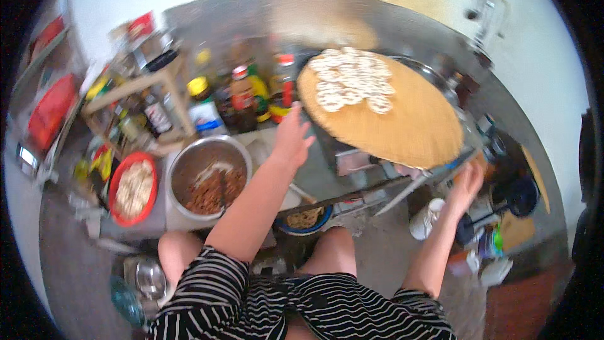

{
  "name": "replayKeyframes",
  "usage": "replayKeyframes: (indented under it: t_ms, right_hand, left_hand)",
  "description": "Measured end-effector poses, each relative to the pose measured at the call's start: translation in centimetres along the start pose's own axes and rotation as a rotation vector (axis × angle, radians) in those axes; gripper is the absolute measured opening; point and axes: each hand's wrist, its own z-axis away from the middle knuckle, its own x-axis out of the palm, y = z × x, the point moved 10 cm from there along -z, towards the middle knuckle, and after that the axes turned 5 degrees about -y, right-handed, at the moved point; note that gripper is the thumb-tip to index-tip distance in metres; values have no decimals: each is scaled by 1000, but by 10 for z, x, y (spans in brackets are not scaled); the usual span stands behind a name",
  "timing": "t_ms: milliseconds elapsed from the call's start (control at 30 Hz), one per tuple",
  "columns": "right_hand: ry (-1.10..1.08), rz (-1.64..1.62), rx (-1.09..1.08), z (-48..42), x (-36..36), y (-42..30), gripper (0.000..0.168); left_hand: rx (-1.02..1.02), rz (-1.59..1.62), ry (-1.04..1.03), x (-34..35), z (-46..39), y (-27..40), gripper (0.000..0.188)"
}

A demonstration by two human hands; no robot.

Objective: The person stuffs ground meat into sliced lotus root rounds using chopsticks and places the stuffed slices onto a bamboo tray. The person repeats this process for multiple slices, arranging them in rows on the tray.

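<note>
A round, tan woven tray (406, 118) rests across the stove area before me, tilted in view. Pale, round slices or dumpling-like pieces (351, 75) cover its far left part. My left hand (293, 139) reaches beside the tray's left edge, fingers apart and holding nothing. Near the tray's right edge is my right hand (467, 182), blurred; whether its fingers touch the rim or a thing beneath it I cannot tell. Left of my forearm stands a steel bowl (210, 146) of brown minced filling (212, 193), with a dark utensil in it.
A red basket (113, 193) holds pale dough pieces (137, 186). Several sauce bottles (243, 89) and a wooden rack (127, 89) line the back left. Below the counter edge sits a blue-rimmed bowl (323, 219). At right are a white container (427, 219) and a dark pan (521, 198).
</note>
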Motion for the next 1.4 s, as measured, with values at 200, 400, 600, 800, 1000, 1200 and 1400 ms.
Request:
replayKeyframes:
  t_ms: [200,400,600,800,1000,1200,1400]
  right_hand:
    - [-288,-223,-196,135,120,-115,25]
    - [-1067,-178,-294,289,328,-189,19]
    - [-1654,-110,-806,489,503,-283,19]
    - [-1815,221,-1517,702,588,-288,29]
    - [-2103,334,-1336,766,629,-247,26]
    - [-1982,-68,-644,659,654,-248,25]
    - [-2060,-302,280,556,569,-276,28]
  left_hand:
    - [243,-56,-85,-88,62,87,67]
    - [727,-78,208,-212,141,209,63]
    - [1095,175,646,-336,212,265,46]
    - [1140,494,868,-396,258,284,39]
    - [1113,604,797,-428,268,289,45]
    - [1058,533,833,-431,266,288,43]
    - [628,574,482,-383,184,250,53]
